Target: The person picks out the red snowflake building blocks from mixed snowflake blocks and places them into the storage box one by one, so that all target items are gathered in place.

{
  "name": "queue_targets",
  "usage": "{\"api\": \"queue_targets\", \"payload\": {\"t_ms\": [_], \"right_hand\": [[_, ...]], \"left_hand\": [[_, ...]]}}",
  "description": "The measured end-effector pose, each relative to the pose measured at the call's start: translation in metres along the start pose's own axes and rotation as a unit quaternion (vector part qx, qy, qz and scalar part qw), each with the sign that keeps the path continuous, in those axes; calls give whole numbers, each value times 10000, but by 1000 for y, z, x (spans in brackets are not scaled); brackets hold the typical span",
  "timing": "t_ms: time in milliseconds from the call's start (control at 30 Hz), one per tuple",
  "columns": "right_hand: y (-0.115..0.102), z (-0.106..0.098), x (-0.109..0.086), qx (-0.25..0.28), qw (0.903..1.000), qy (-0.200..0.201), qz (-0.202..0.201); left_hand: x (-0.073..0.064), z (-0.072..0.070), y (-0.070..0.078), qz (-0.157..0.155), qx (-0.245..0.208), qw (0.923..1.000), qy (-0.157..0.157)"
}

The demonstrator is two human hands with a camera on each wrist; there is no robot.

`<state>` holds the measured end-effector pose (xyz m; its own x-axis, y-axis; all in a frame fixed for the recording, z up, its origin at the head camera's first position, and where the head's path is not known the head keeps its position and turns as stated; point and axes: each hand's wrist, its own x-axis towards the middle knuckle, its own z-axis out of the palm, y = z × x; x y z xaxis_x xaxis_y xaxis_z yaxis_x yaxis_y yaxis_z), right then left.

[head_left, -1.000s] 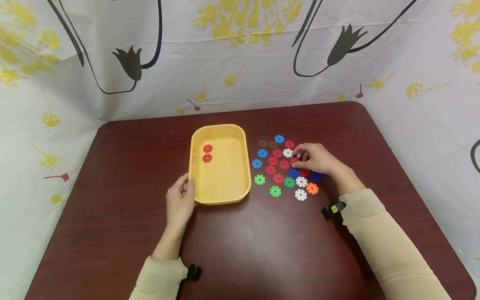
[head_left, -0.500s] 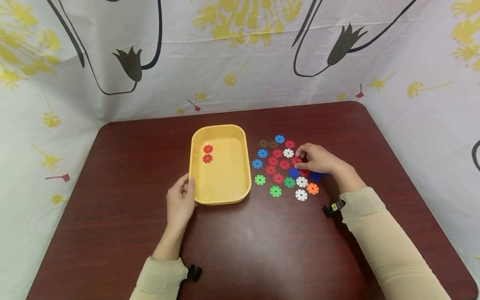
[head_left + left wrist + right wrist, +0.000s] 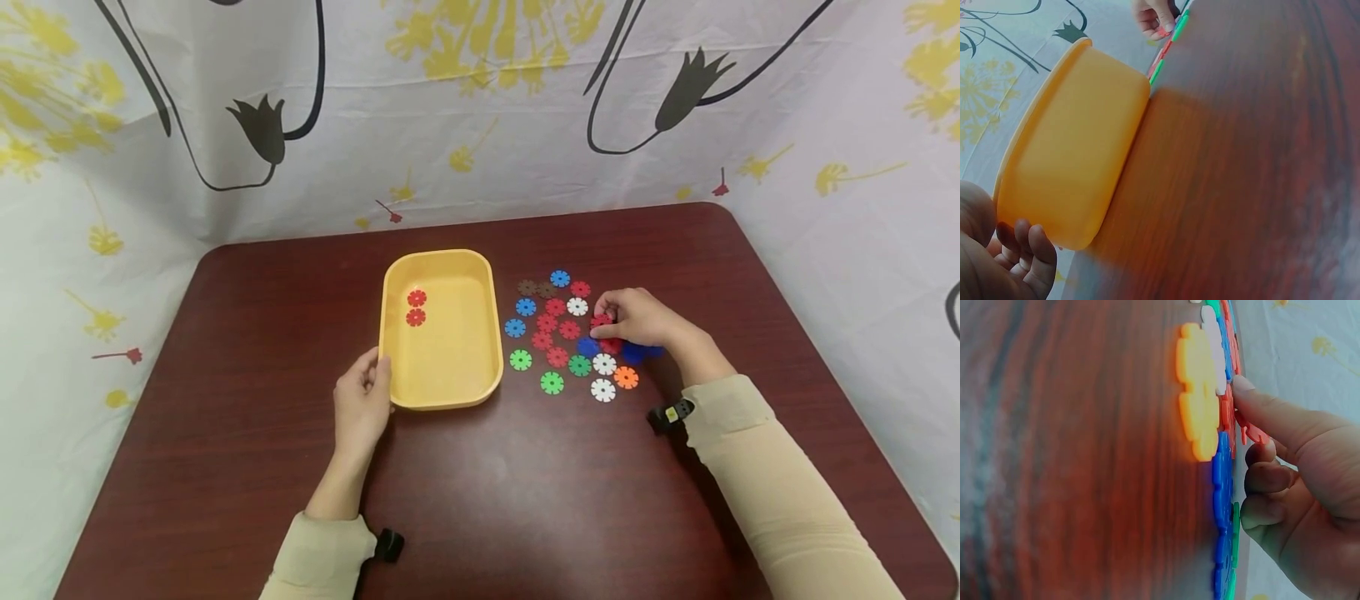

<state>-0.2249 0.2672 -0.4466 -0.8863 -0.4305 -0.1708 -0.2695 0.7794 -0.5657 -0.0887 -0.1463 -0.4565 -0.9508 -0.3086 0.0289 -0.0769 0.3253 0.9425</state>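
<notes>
My left hand point(image 3: 362, 407) grips the near left corner of a yellow plastic tray point(image 3: 442, 406), its thumb at the rim and fingers along the outer wall. Two red notched discs point(image 3: 416, 317) lie inside the tray, one behind the other. To the right of it, my right hand point(image 3: 637, 318) pinches another red notched disc point(image 3: 1254, 430) between thumb and index finger, tilted just above the others. Beneath that hand are dark blue discs point(image 3: 1222, 487) and a red disc point(image 3: 611, 345); an orange disc point(image 3: 1197, 394) stands out nearest the right wrist camera.
Loose discs spread over the dark wooden table point(image 3: 480, 500) right of the tray: several red, light blue discs point(image 3: 526, 307), green discs point(image 3: 552, 382), white discs point(image 3: 603, 390) and brown discs point(image 3: 528, 287). A patterned cloth point(image 3: 465, 125) hangs behind the table.
My right hand has drawn slightly right, and the red disc at its fingertips has come up off the pile, tilted. The left hand and tray have stayed in place.
</notes>
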Motion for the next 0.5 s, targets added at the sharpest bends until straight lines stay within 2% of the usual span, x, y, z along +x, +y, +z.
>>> {"api": "queue_targets", "payload": {"t_ms": [200,500], "right_hand": [[1,0,2,-68,9999,140,-24],[2,-5,-1,35,9999,-92,-96]], "left_hand": [[0,0,-2,-14,-9,10000,9],[-1,0,1,31,-120,9999,-8]]}}
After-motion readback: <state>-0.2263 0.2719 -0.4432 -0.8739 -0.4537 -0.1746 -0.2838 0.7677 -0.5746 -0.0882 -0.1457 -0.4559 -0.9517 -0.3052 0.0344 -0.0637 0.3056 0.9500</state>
